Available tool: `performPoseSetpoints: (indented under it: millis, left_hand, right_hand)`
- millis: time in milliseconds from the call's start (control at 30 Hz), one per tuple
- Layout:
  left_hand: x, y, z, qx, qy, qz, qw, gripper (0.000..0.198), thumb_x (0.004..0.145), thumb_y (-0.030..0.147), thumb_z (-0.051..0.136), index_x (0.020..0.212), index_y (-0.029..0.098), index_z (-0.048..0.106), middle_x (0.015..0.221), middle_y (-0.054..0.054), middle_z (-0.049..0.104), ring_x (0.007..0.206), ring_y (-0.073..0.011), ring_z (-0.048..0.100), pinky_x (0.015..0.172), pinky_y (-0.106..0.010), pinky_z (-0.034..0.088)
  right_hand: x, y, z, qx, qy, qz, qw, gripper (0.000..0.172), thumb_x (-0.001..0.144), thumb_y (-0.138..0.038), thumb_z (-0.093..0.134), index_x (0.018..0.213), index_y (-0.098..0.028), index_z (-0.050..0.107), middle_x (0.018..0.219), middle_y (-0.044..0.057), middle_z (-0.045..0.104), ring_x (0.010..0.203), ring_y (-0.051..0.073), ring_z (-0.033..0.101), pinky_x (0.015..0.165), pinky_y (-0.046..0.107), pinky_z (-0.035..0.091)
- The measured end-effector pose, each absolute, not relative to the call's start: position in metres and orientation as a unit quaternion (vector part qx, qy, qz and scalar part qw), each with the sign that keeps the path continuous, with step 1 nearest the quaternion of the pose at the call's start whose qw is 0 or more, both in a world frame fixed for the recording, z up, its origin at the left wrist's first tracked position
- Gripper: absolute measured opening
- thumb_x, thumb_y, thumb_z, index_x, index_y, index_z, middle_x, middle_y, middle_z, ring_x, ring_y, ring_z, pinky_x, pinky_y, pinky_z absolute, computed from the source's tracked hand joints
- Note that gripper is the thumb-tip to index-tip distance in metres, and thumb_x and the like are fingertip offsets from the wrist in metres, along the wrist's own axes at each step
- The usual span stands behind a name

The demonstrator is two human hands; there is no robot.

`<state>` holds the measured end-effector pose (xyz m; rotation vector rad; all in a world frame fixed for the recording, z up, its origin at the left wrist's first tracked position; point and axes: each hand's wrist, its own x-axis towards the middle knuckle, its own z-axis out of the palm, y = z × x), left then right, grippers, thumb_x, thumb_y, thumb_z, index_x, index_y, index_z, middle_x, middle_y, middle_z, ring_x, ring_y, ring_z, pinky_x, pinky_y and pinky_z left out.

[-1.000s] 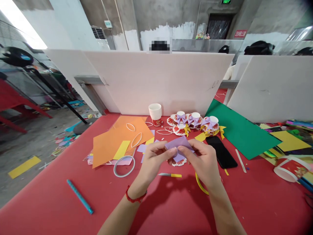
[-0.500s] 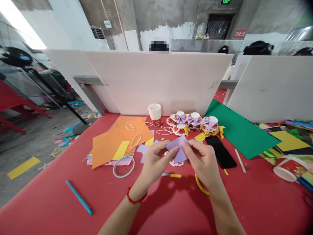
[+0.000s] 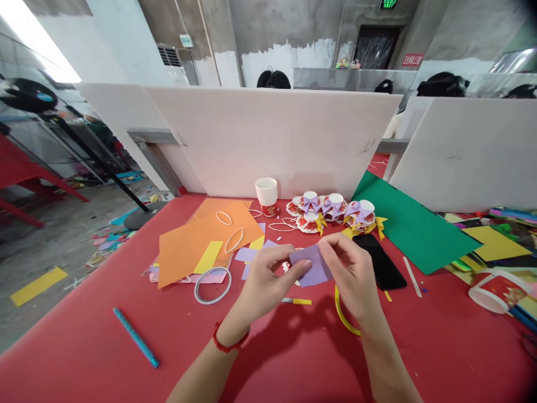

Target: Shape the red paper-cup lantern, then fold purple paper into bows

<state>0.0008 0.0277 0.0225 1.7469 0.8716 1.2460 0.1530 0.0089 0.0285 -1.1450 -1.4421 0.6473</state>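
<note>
Between my two hands is a small piece of purple paper (image 3: pixel 311 265), held up above the red table. My left hand (image 3: pixel 271 274) pinches its left edge between thumb and fingers. On the right edge, my right hand (image 3: pixel 350 268) grips it the same way. Below and behind the paper, a white and red scalloped paper piece (image 3: pixel 286 265) is mostly hidden. A small yellow and grey strip-like tool (image 3: pixel 297 301) lies under my hands. A yellow ring (image 3: pixel 344 319), perhaps a tape roll, is partly covered by my right hand.
Orange sheets (image 3: pixel 184 249) and a white ring (image 3: pixel 212 285) lie left; a teal pen (image 3: pixel 135 337) is nearer. Behind stand a paper cup (image 3: pixel 267 196) and several cup ornaments with purple bows (image 3: pixel 334 206). A black phone (image 3: pixel 380 260), green sheet (image 3: pixel 413 224) and tipped cup (image 3: pixel 497 288) lie right.
The purple paper has turned and now lies more level, its right edge further right. My right hand has shifted slightly up and right. My left hand still holds the paper.
</note>
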Motion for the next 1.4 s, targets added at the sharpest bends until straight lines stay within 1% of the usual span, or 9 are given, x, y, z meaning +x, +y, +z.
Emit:
performPoseSetpoints:
  millis: [100, 233, 433, 600, 667, 767, 867, 1167, 1400]
  left_hand:
    - [0.003, 0.028, 0.022, 0.663, 0.37, 0.498, 0.418, 0.04, 0.083, 0.044, 0.068, 0.056, 0.018, 0.056, 0.051, 0.002, 0.053, 0.049, -0.0099, 0.042, 0.046, -0.023, 0.035]
    - [0.006, 0.027, 0.025, 0.636, 0.376, 0.474, 0.479, 0.049, 0.084, 0.057, 0.062, 0.054, 0.019, 0.054, 0.051, 0.0, 0.053, 0.051, -0.0119, 0.048, 0.049, -0.025, 0.043]
    - [0.005, 0.025, 0.026, 0.615, 0.351, 0.439, 0.553, 0.04, 0.079, 0.053, 0.07, 0.06, 0.019, 0.063, 0.056, -0.002, 0.063, 0.055, -0.0145, 0.059, 0.058, -0.027, 0.052]
    - [0.002, 0.024, 0.025, 0.653, 0.355, 0.478, 0.469, 0.041, 0.084, 0.043, 0.066, 0.054, 0.019, 0.054, 0.051, 0.0, 0.056, 0.05, -0.0113, 0.05, 0.051, -0.023, 0.042]
    - [0.0, 0.025, 0.024, 0.671, 0.356, 0.479, 0.439, 0.039, 0.085, 0.038, 0.063, 0.053, 0.019, 0.049, 0.051, 0.001, 0.053, 0.05, -0.0107, 0.047, 0.049, -0.023, 0.039]
    - [-0.002, 0.027, 0.023, 0.688, 0.358, 0.476, 0.414, 0.036, 0.088, 0.034, 0.056, 0.056, 0.02, 0.047, 0.052, 0.003, 0.05, 0.049, -0.0104, 0.045, 0.049, -0.023, 0.038]
    - [-0.004, 0.029, 0.021, 0.693, 0.378, 0.484, 0.378, 0.035, 0.089, 0.033, 0.055, 0.057, 0.02, 0.048, 0.053, 0.002, 0.052, 0.051, -0.0113, 0.047, 0.052, -0.024, 0.041]
    - [-0.004, 0.028, 0.025, 0.658, 0.296, 0.538, 0.435, 0.05, 0.081, 0.06, 0.066, 0.057, 0.021, 0.047, 0.054, 0.003, 0.052, 0.051, -0.0116, 0.048, 0.049, -0.024, 0.043]
    - [-0.015, 0.035, 0.023, 0.665, 0.223, 0.528, 0.479, 0.044, 0.067, 0.053, 0.083, 0.058, 0.02, 0.056, 0.055, 0.002, 0.057, 0.053, -0.0127, 0.052, 0.054, -0.026, 0.048]
  right_hand:
    - [0.153, 0.009, 0.029, -0.488, -0.608, 0.279, 0.56, 0.023, 0.089, -0.033, 0.059, 0.069, -0.02, 0.059, 0.055, -0.004, 0.056, 0.046, 0.01, 0.047, 0.042, 0.021, 0.037]
    - [0.15, 0.008, 0.026, -0.483, -0.601, 0.151, 0.618, 0.021, 0.088, -0.025, 0.06, 0.067, -0.021, 0.058, 0.052, -0.005, 0.054, 0.043, 0.009, 0.044, 0.041, 0.021, 0.035]
    - [0.149, 0.006, 0.019, -0.485, -0.6, 0.05, 0.634, 0.02, 0.091, -0.021, 0.057, 0.071, -0.022, 0.057, 0.054, -0.004, 0.055, 0.044, 0.01, 0.048, 0.044, 0.023, 0.039]
    - [0.148, 0.011, 0.017, -0.506, -0.597, 0.104, 0.614, 0.017, 0.093, -0.025, 0.056, 0.076, -0.022, 0.056, 0.058, -0.004, 0.056, 0.048, 0.01, 0.051, 0.044, 0.022, 0.04]
    - [0.151, 0.014, 0.018, -0.497, -0.612, 0.127, 0.601, 0.002, 0.092, -0.024, 0.058, 0.092, -0.022, 0.06, 0.074, -0.001, 0.065, 0.062, 0.013, 0.061, 0.056, 0.023, 0.05]
    - [0.155, 0.016, 0.02, -0.459, -0.677, 0.107, 0.565, 0.024, 0.09, -0.02, 0.062, 0.114, -0.024, 0.06, 0.107, 0.007, 0.069, 0.096, 0.02, 0.066, 0.085, 0.035, 0.055]
    - [0.157, 0.012, 0.024, -0.423, -0.741, 0.087, 0.515, 0.013, 0.09, -0.02, 0.065, 0.102, -0.026, 0.065, 0.115, 0.008, 0.067, 0.111, 0.024, 0.063, 0.097, 0.043, 0.05]
    - [0.148, 0.004, 0.026, -0.4, -0.744, 0.197, 0.498, 0.015, 0.084, -0.03, 0.074, 0.094, -0.026, 0.063, 0.118, 0.007, 0.073, 0.114, 0.026, 0.067, 0.094, 0.043, 0.054]
    - [0.15, 0.002, 0.03, -0.368, -0.727, 0.292, 0.5, 0.019, 0.079, -0.021, 0.077, 0.092, -0.025, 0.063, 0.12, 0.007, 0.072, 0.115, 0.024, 0.067, 0.094, 0.039, 0.054]
